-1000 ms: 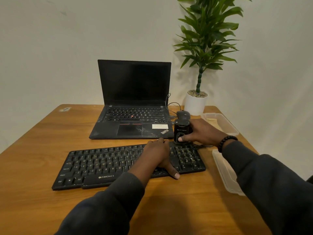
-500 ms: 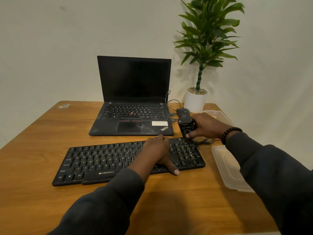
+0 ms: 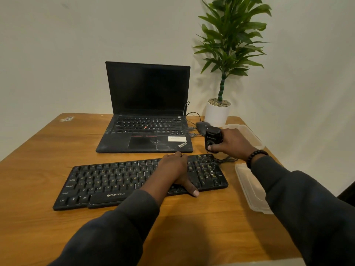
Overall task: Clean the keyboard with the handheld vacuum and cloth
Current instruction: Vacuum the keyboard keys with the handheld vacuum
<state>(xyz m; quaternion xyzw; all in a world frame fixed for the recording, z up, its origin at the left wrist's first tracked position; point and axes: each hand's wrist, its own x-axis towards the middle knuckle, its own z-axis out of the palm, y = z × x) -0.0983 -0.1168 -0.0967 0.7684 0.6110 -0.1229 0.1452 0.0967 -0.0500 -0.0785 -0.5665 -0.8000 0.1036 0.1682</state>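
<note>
Hands working at a black Zebronics keyboard on a wooden desk.

Left hand is lying flat, fingers spread, over the keyboard's right-centre keys, its thumb reaching past the near edge. Right hand is gripping a small black handheld vacuum upright, just beyond the keyboard's far right corner. Beyond the left hand an open ThinkPad laptop is sitting; right of the right wrist, clear plastic containers are lying.
</note>
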